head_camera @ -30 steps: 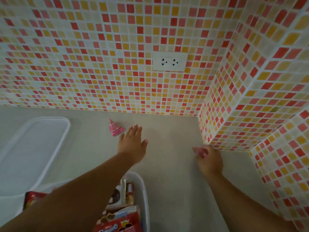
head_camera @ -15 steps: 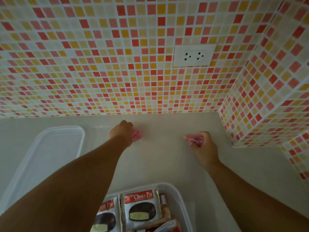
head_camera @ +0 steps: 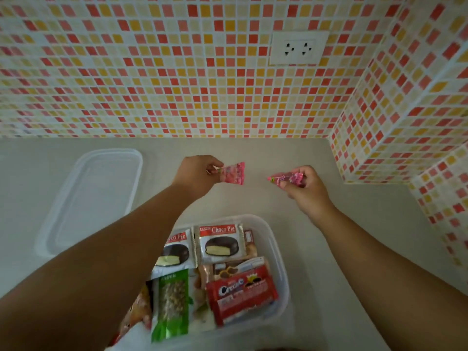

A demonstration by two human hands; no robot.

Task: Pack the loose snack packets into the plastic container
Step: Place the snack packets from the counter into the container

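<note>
My left hand (head_camera: 196,174) pinches a small pink triangular packet (head_camera: 233,173) by its corner, lifted off the counter. My right hand (head_camera: 307,188) grips a second pink packet (head_camera: 287,179), whose tip points left. Both hands hover beyond the far rim of the clear plastic container (head_camera: 277,245). Inside it lie two Choco Pie packets (head_camera: 219,243), a red Cream-O packet (head_camera: 241,295), a green packet (head_camera: 173,302) and other snacks. My left forearm hides part of the container's left side.
The container's clear lid (head_camera: 93,198) lies flat on the grey counter (head_camera: 354,262) to the left. A mosaic-tiled wall with a white socket (head_camera: 297,48) rises behind, and a tiled column (head_camera: 395,138) juts out at the right.
My left hand closed on the pink packet and lifted it off the counter. My right hand kept its packet and drew back a little. The view tilted down, showing more of the container.
</note>
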